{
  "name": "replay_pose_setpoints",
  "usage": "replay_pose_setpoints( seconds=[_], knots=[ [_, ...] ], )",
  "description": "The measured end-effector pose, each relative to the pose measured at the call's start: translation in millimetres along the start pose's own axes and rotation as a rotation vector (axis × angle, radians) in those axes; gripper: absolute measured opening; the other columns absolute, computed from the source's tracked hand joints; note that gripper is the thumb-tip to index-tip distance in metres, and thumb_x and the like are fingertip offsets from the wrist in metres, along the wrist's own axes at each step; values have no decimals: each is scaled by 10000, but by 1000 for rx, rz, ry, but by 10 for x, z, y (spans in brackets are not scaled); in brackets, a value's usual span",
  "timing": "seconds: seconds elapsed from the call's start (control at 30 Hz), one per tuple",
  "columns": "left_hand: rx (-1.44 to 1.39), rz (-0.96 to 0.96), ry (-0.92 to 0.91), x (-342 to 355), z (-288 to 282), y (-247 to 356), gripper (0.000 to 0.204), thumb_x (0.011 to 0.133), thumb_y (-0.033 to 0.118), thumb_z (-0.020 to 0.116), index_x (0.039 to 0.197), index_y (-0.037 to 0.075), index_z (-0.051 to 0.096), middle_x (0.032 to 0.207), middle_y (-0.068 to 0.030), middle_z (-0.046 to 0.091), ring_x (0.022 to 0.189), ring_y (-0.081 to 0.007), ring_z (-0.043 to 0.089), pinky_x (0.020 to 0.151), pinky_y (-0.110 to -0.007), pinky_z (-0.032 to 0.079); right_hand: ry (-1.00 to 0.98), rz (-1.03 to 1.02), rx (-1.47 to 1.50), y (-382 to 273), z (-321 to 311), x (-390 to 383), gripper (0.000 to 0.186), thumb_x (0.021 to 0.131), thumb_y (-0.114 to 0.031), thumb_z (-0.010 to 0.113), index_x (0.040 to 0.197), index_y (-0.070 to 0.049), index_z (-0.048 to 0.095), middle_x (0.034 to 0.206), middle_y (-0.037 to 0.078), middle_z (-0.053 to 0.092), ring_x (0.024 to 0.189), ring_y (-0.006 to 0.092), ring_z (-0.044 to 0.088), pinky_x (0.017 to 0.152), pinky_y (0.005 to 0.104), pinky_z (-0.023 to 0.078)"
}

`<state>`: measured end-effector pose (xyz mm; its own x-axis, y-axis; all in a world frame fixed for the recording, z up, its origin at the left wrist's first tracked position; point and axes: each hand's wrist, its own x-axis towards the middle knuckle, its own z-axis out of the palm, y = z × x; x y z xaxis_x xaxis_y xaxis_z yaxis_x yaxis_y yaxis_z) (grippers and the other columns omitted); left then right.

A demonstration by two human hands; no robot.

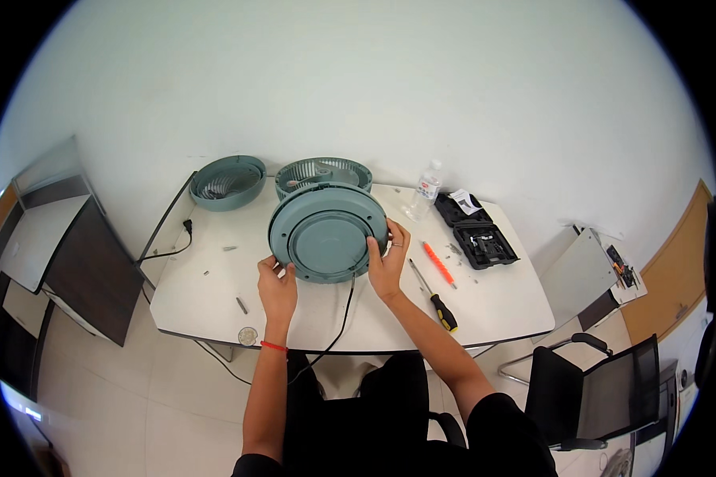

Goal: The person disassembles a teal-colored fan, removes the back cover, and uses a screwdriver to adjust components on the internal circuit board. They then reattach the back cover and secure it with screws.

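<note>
Between my hands is a round grey-green fan base (327,242), tilted so that its flat underside faces me. My left hand (278,292) grips its lower left rim, the thumb on the edge. On the right rim, my right hand (388,264) has its thumb on the underside and its fingers round the side. A black power cord (344,316) runs from the base's lower edge down past the table front. Just behind stands a grey-green fan housing (324,168) with a slatted grille, partly hidden by the base. Another grey-green slatted shell (229,183) lies to its left.
On the table's (493,306) right are a yellow-and-black screwdriver (435,298), an orange-red rod-shaped tool (439,265), an open black tool case (481,238), small loose parts and a clear bottle (426,191). A black plug (188,226) lies left. A black chair (593,389) stands right.
</note>
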<state>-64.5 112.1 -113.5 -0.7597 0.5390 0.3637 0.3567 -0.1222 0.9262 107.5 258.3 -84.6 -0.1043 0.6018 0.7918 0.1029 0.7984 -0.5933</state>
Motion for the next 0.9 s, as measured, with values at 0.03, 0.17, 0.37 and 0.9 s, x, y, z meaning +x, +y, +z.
replay_pose_setpoints(
  seconds=[0.03, 0.17, 0.37, 0.9],
  knots=[
    [-66, 4, -9, -6, 2, -25, 467, 914, 31, 692, 1255, -130, 417, 1259, -253, 557, 1128, -318, 634, 908, -354, 588, 30, -8, 9, -12, 49, -20, 484, 949, -138, 641, 1377, 3, 464, 1308, 166, 428, 1227, 291, 444, 1039, 382, 386],
    [-117, 53, -76, -18, -11, -10, 550, 901, 12, 696, 1304, -126, 349, 1337, -265, 467, 1217, -336, 570, 956, -379, 564, 68, -8, 51, 23, 141, -80, 503, 971, -120, 603, 1411, 22, 403, 1367, 187, 367, 1276, 324, 402, 1112, 412, 334],
    [-133, 75, -79, 44, -4, -144, 594, 902, -22, 656, 1360, -102, 287, 1430, -283, 378, 1335, -382, 464, 1078, -449, 459, 89, -4, 100, 41, 219, -165, 521, 975, -120, 594, 1424, 12, 364, 1387, 192, 344, 1304, 335, 374, 1124, 434, 317],
    [-12, 242, -107, 244, -107, -177, 577, 949, 11, 601, 1418, -68, 275, 1466, -244, 401, 1328, -338, 469, 1008, -417, 473, 142, -1, 113, -8, 304, -283, 506, 1003, -182, 587, 1421, -11, 358, 1428, 169, 323, 1328, 287, 365, 1102, 409, 341]
  ],
)
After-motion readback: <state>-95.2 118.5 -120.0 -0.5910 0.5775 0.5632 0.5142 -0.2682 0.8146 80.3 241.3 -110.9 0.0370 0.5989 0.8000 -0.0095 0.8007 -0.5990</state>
